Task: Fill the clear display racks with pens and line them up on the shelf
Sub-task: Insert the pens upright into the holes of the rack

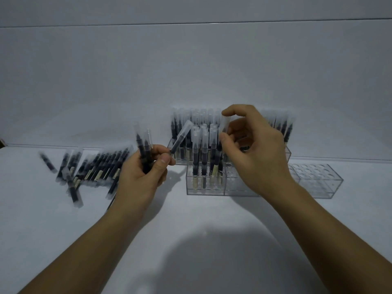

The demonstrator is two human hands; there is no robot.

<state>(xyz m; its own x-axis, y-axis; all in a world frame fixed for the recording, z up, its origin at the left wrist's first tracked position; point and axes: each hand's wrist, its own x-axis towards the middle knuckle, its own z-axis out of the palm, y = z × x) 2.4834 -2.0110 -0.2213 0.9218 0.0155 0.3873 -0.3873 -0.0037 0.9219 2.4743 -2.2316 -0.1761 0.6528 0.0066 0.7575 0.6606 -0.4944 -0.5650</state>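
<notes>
Currently pinching pen (223,124) by cap in right grip (254,149), at half-filled front rack (239,187) on tabletop (191,219); clutching pen bundle (143,145) plus one tilted pen (182,134) in left grip (144,177). Could miss hole, knock seated pens (204,151) askew; could drop tilted pen through loose pinch.

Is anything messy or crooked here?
Yes. The loose pens at the left lie in a jumbled heap, some crossing others. One pen in the left hand sticks out slanted, while those in the rack stand upright.
</notes>
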